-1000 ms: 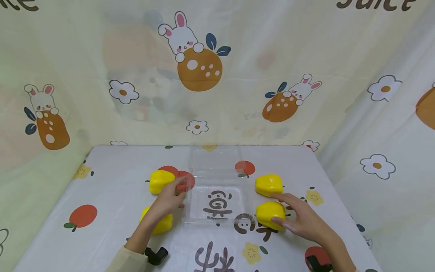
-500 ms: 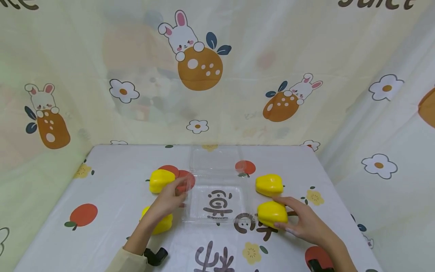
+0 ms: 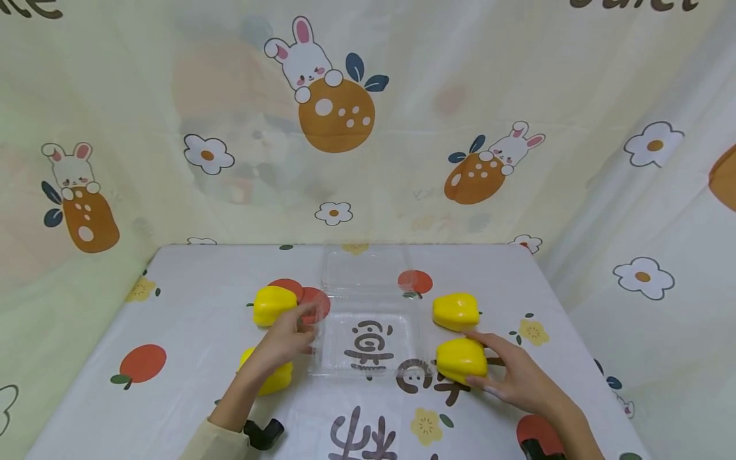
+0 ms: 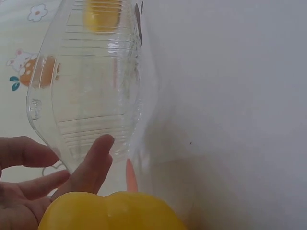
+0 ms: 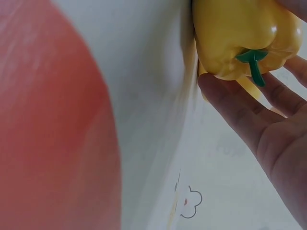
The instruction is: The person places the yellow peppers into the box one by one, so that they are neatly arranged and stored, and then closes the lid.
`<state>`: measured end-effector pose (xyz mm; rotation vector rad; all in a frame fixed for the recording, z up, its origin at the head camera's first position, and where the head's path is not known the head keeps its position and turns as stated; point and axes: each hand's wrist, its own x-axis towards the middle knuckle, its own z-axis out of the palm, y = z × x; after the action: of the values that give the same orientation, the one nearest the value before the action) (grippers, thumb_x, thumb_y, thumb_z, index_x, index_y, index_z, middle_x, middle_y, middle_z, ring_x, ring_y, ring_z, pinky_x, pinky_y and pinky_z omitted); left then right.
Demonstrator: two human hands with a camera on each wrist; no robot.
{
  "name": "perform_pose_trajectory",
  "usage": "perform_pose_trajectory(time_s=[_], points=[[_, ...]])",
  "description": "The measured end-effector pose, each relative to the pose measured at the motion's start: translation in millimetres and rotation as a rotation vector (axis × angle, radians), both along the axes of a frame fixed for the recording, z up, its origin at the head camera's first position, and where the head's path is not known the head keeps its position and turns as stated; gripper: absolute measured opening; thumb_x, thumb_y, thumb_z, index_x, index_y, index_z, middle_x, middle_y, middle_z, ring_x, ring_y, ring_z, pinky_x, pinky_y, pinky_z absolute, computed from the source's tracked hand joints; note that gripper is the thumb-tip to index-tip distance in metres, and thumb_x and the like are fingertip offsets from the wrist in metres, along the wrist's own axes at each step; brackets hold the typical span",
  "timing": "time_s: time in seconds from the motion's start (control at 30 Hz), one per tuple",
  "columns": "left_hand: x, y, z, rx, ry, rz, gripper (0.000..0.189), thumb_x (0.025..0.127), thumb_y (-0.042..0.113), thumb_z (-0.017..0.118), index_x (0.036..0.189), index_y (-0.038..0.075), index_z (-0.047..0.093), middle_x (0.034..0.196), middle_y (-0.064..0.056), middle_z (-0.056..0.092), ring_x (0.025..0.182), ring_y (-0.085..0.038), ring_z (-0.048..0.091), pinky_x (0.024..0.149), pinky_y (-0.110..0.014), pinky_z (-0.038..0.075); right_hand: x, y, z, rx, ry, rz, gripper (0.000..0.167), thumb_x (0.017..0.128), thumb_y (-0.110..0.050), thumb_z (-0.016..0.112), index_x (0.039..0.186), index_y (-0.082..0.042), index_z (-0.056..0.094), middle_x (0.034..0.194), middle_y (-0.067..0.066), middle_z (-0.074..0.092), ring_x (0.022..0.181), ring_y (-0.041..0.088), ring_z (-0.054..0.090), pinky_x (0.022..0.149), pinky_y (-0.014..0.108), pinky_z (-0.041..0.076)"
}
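My right hand [image 3: 514, 374] holds a yellow bell pepper [image 3: 461, 359] at the front right, fingers on its far side and thumb on the near side. A green stem [image 5: 253, 62] on this pepper faces the palm in the right wrist view. To its left, a clear plastic clamshell box [image 3: 368, 345] lies with its lid [image 3: 365, 269] folded back. My left hand [image 3: 285, 338] is at the box's left edge; its fingers reach the rim, loosely bent. Two more yellow peppers flank that hand, one behind [image 3: 273, 305] and one partly hidden by the forearm [image 3: 276, 378].
Another yellow bell pepper [image 3: 455, 311] lies just behind the held one. A printed white cloth [image 3: 195, 300] covers the table, and a patterned curtain [image 3: 402, 185] rises behind it. Black straps with a camera [image 3: 264, 434] show at the wrists.
My right hand has closed in around the front right pepper, its thumb shifting from the top to the near side. The pepper has shifted slightly right. My left hand stays put.
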<state>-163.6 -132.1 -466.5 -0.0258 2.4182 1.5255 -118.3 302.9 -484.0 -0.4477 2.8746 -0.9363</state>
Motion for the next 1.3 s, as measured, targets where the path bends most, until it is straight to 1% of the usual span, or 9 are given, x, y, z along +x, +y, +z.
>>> perform_pose_trajectory(time_s=[0.13, 0.4, 0.57, 0.67, 0.93, 1.3], points=[[0.6, 0.5, 0.1, 0.002, 0.0, 0.007, 0.061, 0.098, 0.0, 0.064, 0.156, 0.009, 0.051, 0.152, -0.017, 0.057, 0.108, -0.03, 0.067, 0.082, -0.037, 0.067, 1.1, 1.2, -0.8, -0.002, -0.009, 0.006, 0.081, 0.085, -0.042, 0.088, 0.152, -0.012, 0.054, 0.152, 0.011, 0.061, 0.132, 0.036, 0.063, 0.098, 0.047, 0.063], [0.8, 2.6, 0.3, 0.014, 0.001, 0.011, 0.061, 0.098, -0.002, 0.064, 0.157, 0.008, 0.05, 0.153, -0.018, 0.056, 0.114, -0.032, 0.067, 0.08, -0.036, 0.067, 2.6, 3.2, -1.9, -0.024, -0.003, 0.019, 0.079, 0.085, -0.037, 0.089, 0.151, -0.013, 0.056, 0.148, 0.008, 0.065, 0.13, 0.033, 0.065, 0.097, 0.046, 0.063], [0.9, 2.2, 0.6, 0.002, -0.009, 0.012, 0.062, 0.098, -0.001, 0.063, 0.158, 0.008, 0.049, 0.153, -0.017, 0.057, 0.112, -0.029, 0.067, 0.081, -0.035, 0.067, 2.6, 3.2, -3.6, -0.04, -0.01, 0.024, 0.078, 0.085, -0.034, 0.09, 0.151, -0.013, 0.056, 0.148, 0.008, 0.064, 0.13, 0.034, 0.064, 0.097, 0.046, 0.063], [0.9, 1.4, 0.6, -0.001, -0.012, 0.01, 0.063, 0.098, 0.0, 0.063, 0.159, 0.008, 0.048, 0.152, -0.018, 0.057, 0.111, -0.03, 0.066, 0.081, -0.035, 0.067, 2.2, 3.1, -3.8, -0.04, -0.015, 0.023, 0.078, 0.085, -0.033, 0.09, 0.151, -0.014, 0.056, 0.149, 0.008, 0.064, 0.131, 0.034, 0.064, 0.097, 0.047, 0.063], [0.4, 1.2, 0.4, 0.014, -0.006, 0.011, 0.063, 0.098, -0.001, 0.062, 0.159, 0.007, 0.048, 0.152, -0.019, 0.057, 0.113, -0.032, 0.066, 0.08, -0.034, 0.067, 1.8, 3.3, -3.3, -0.043, -0.012, 0.021, 0.078, 0.085, -0.035, 0.089, 0.151, -0.013, 0.056, 0.147, 0.008, 0.064, 0.13, 0.033, 0.064, 0.098, 0.046, 0.063], [1.8, 1.5, -2.8, 0.012, 0.006, 0.009, 0.061, 0.1, 0.001, 0.063, 0.159, 0.008, 0.048, 0.154, -0.019, 0.055, 0.115, -0.034, 0.066, 0.081, -0.036, 0.067, 1.8, 3.8, -4.7, -0.057, -0.033, 0.018, 0.077, 0.086, -0.036, 0.089, 0.152, -0.014, 0.055, 0.148, 0.008, 0.064, 0.131, 0.033, 0.064, 0.099, 0.047, 0.062]])
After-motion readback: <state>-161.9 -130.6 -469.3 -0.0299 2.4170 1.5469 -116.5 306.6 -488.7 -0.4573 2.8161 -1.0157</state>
